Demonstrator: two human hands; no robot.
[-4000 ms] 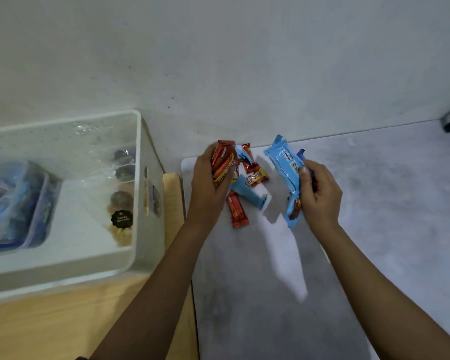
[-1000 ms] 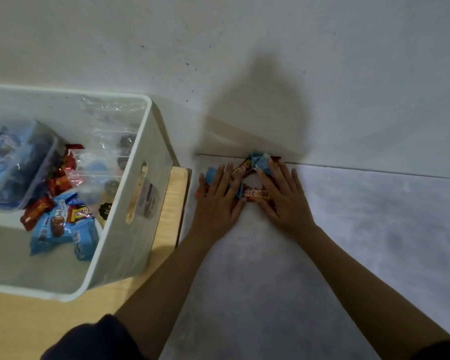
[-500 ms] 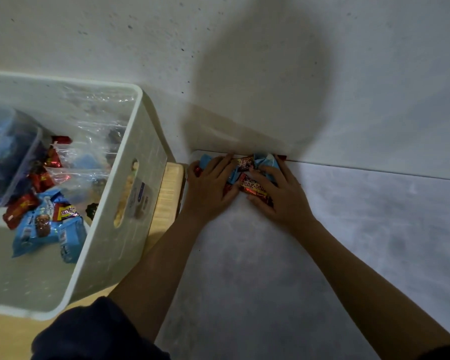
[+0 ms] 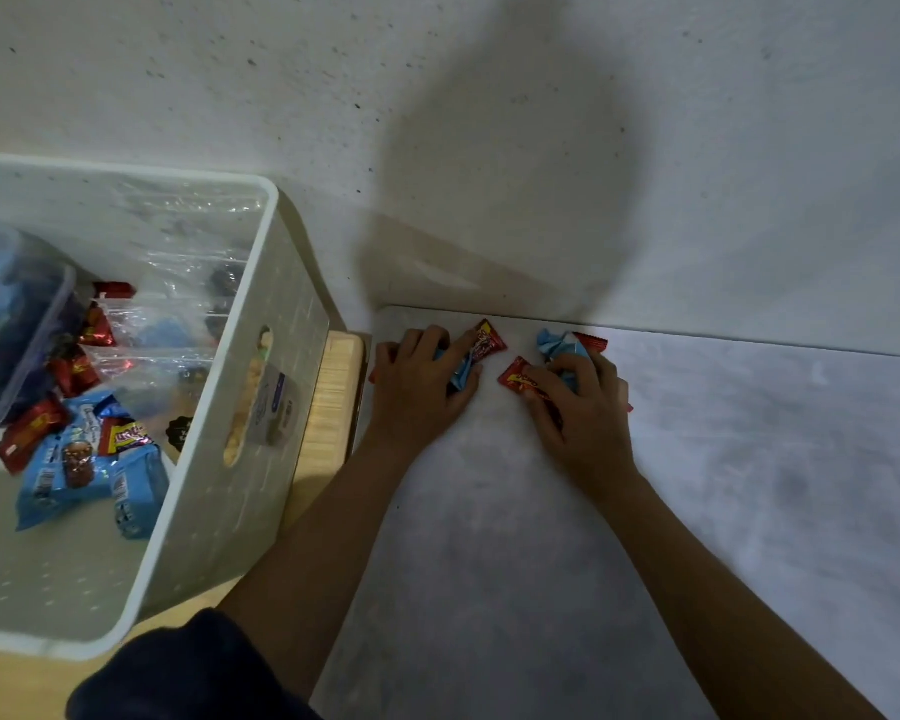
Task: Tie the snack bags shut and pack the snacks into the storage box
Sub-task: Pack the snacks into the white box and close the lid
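A white storage box (image 4: 214, 491) stands at the left, holding clear bags, blue packets (image 4: 68, 475) and red packets (image 4: 30, 433). On the grey table near the wall, my left hand (image 4: 417, 392) curls its fingers round a small bunch of blue and red snack packets (image 4: 481, 345). A little to the right, my right hand (image 4: 583, 407) curls round another bunch, with a red packet (image 4: 515, 379) and a crumpled blue packet (image 4: 554, 343) sticking out. The two bunches lie apart.
The box rests on a wooden board (image 4: 333, 402) beside the grey table top (image 4: 541, 563). A pale wall (image 4: 489, 122) rises right behind the snacks. A clear lidded tub (image 4: 6, 324) with dark contents sits inside the box at far left.
A moment ago both hands pressed flat together on one pile of packets. Now the hands have drawn apart, each curling round its own share of the packets.
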